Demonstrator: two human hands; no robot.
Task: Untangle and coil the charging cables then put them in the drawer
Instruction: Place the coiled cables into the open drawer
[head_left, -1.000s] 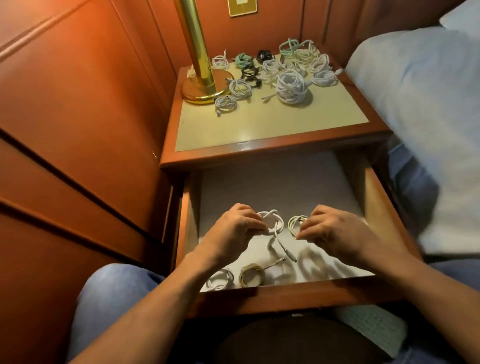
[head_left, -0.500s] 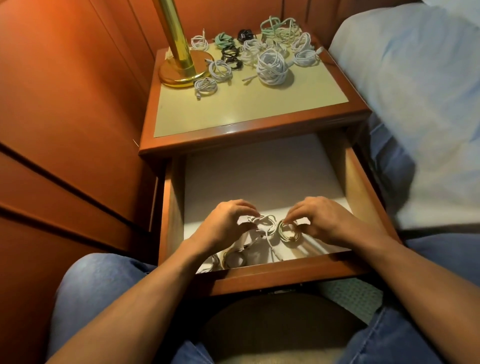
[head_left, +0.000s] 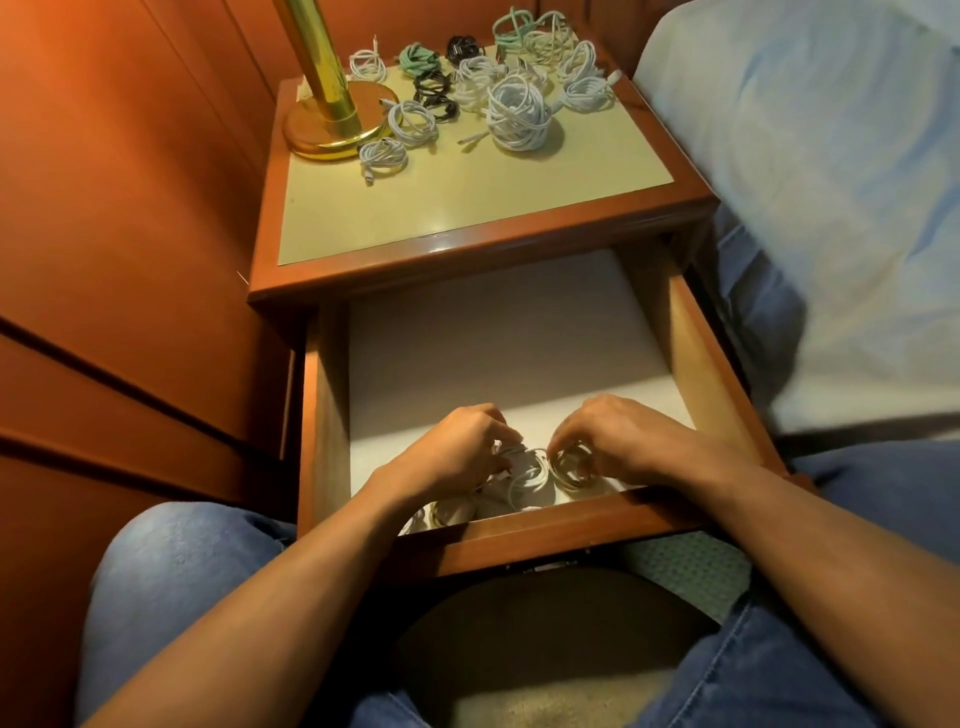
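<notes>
The wooden drawer is pulled out below the nightstand top. Both my hands are inside it near the front wall. My left hand pinches a white coiled cable that lies on the drawer floor. My right hand pinches a small tan coiled cable just right of the white one. Two more coils lie at the front left, partly hidden by the drawer's front wall and my left wrist. Several coiled and bundled cables, white, green and black, sit at the back of the nightstand top.
A brass lamp stands on the back left corner of the nightstand. Wooden wall panels close the left side. A bed with a light blue cover lies on the right. My knees in jeans flank a stool below the drawer.
Both hands have lowered the white and tan coils to the drawer floor near its front wall. The view has tilted down and moved closer.
</notes>
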